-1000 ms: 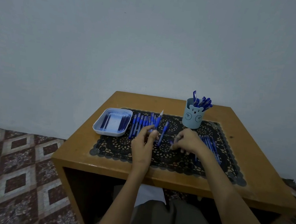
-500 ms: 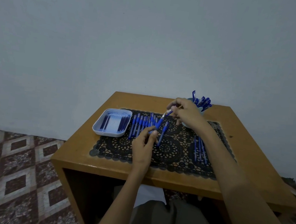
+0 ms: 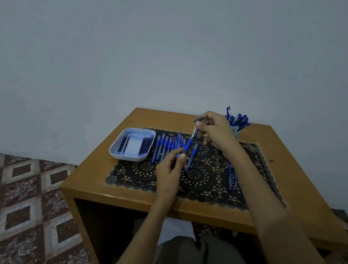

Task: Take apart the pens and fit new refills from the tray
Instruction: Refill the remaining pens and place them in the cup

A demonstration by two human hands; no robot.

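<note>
One pen (image 3: 189,143) is held slanted above the tabletop (image 3: 291,187), so its ends can be twisted apart. The left hand (image 3: 170,172) grips the lower barrel, fingers curled upward. The right hand (image 3: 214,128), reaching forward, pinches the tip end, seemingly unscrewing it. The refill tray (image 3: 115,147) sits to the left.

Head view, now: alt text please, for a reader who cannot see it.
A person holds one blue pen above a lace mat, left hand pinching its lower end, right hand gripping its upper end. A row of blue pens lies beside a white tray of refills on the wooden table; a pen cup stands behind the right hand.
</note>
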